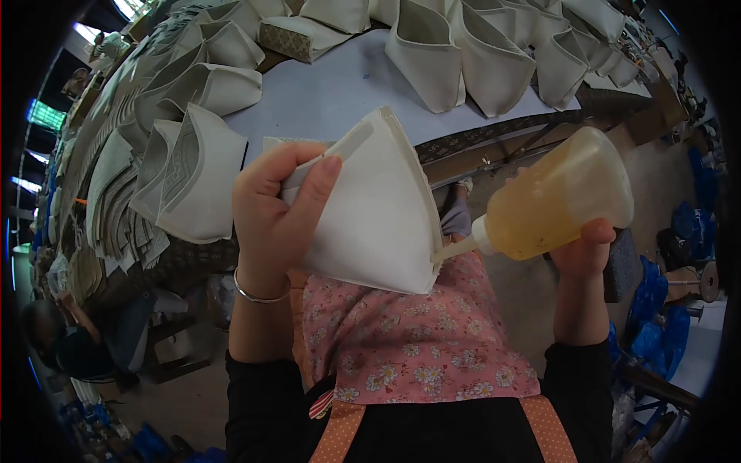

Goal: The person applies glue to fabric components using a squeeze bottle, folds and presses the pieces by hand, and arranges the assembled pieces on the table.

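Note:
My left hand [285,204] pinches a white folded fabric piece [370,216] by its upper left edge, thumb on the near face. The piece is roughly triangular, with a seam along its right side, and hangs over my lap. In my right hand [579,247] is a translucent squeeze bottle [556,197] with amber liquid inside, tilted so its nozzle points left and down. The nozzle tip [448,251] is right at the lower right corner of the white piece. Most of my right fingers are hidden behind the bottle.
Similar white pieces stand on the table [332,92] along its far side. A stack of flat pieces [116,201] lies at the left, beside two open ones [197,177]. Blue plastic bags [656,324] are on the right. Another person [69,332] sits at far left.

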Action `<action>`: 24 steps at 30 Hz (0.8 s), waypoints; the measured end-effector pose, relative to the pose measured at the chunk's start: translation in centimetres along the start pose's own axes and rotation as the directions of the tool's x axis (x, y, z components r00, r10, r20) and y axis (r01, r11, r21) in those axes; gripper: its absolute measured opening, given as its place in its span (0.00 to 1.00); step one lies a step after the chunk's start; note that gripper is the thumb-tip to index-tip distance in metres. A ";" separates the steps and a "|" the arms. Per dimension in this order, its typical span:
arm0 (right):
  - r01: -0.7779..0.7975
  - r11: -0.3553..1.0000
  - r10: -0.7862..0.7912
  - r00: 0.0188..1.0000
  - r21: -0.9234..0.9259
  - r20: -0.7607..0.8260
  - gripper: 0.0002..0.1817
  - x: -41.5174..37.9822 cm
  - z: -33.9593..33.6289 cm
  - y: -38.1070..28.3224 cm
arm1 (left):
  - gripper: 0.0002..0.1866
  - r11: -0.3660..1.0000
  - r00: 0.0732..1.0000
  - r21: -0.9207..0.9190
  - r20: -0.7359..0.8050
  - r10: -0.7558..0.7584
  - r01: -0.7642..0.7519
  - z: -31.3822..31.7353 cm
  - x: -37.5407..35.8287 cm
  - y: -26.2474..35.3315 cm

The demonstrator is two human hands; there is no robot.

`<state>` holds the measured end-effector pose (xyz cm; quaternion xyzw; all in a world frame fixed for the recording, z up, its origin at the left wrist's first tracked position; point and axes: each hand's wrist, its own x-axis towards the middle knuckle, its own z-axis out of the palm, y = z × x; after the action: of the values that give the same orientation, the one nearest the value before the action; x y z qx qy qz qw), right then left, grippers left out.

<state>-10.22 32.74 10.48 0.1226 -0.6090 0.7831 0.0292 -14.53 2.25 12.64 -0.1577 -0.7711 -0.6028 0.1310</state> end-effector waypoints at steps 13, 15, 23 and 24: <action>-0.016 0.923 0.065 0.991 0.384 -0.116 0.44 -0.4 -1.6 0.1 | 0.19 0.687 0.840 -0.714 -0.286 -0.461 0.134 -3.3 1.9 -6.0; -0.008 0.873 0.109 0.977 0.488 -0.181 0.40 -0.2 -1.9 -0.1 | 0.21 0.572 0.809 -0.798 -0.204 -0.552 0.189 -3.7 1.0 -7.8; -0.047 0.690 0.262 0.946 0.722 -0.189 0.29 -1.0 -2.3 2.7 | 0.25 0.268 0.662 -0.907 0.016 -0.749 0.324 1.5 -1.0 -9.7; -0.045 0.690 0.263 0.945 0.723 -0.193 0.29 -1.1 -2.2 3.3 | 0.24 0.204 0.777 -0.917 0.155 -0.610 0.343 2.2 -1.3 -10.1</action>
<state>-10.18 34.10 6.66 -0.0402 -0.2581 0.9653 -0.0006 -17.45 2.05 2.60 0.1201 -0.2934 -0.9450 -0.0799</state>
